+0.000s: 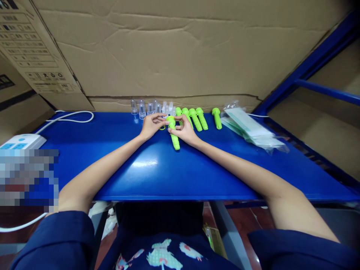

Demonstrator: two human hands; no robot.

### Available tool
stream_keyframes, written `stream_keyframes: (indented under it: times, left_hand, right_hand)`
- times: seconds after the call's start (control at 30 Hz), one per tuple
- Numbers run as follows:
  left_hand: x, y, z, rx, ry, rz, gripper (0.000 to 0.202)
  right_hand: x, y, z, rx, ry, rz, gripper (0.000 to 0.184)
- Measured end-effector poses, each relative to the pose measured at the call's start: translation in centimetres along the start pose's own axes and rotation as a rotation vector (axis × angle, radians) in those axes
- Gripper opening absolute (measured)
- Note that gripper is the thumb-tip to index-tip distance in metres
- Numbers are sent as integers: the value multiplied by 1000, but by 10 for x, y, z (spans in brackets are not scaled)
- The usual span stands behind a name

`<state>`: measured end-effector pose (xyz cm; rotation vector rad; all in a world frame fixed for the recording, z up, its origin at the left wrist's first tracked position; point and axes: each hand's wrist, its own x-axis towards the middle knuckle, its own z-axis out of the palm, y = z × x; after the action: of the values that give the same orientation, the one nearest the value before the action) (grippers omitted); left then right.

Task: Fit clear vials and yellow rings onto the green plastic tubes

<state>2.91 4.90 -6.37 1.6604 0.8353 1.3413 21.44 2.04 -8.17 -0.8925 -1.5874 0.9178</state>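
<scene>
Both hands meet at the far middle of the blue table (157, 165). My right hand (184, 131) pinches the top of a bright green plastic piece (174, 137) that lies pointing toward me. My left hand (152, 123) has its fingers curled against the same piece's head, with a small yellow-green ring (162, 127) just under its fingertips. Behind the hands lie several more green pieces (197, 118) in a row, and one more green piece (216, 118) lies apart to the right. Several small clear caps (146, 108) stand along the back edge.
A stack of clear plastic bags (250, 127) lies at the right of the table. A white device (22, 141) with a white cable (70, 118) sits at the left edge. Cardboard boxes (168, 48) wall off the back. A blue metal frame (315, 75) rises at the right.
</scene>
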Motion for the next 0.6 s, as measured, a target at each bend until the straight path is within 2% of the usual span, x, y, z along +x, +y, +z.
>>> stream_keyframes:
  times: [0.33,0.6]
  left_hand:
    - [0,-3,0,23,-46,82,36]
    - [0,-4,0,33,-61,84,36]
  right_hand:
    - [-1,-2,0,-45,30,-80,63]
    - [-1,0,-3,-9,-33,-53,68]
